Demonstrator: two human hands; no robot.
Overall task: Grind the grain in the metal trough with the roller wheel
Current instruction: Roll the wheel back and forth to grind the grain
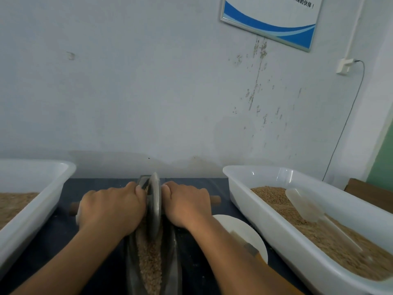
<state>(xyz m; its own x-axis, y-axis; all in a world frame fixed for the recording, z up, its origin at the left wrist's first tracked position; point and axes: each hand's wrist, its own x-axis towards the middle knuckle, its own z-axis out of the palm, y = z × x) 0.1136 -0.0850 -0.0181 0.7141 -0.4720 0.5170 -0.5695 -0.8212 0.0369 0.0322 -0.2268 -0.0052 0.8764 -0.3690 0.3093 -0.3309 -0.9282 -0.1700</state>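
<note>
A dark metal trough (175,265) runs away from me down the middle of the dark table, with brown grain (150,258) lying along its channel. The grey roller wheel (154,206) stands upright in the trough near its far end. A wooden axle passes through the wheel; its ends (215,200) stick out on both sides. My left hand (112,209) grips the axle left of the wheel. My right hand (186,202) grips it on the right, close against the wheel.
A white plastic tub (238,184) at the right holds grain and a translucent scoop (306,206). Another white tub (53,188) with ground grain stands at the left. A white plate (231,224) with a brush (248,245) lies under my right forearm. The wall is close behind.
</note>
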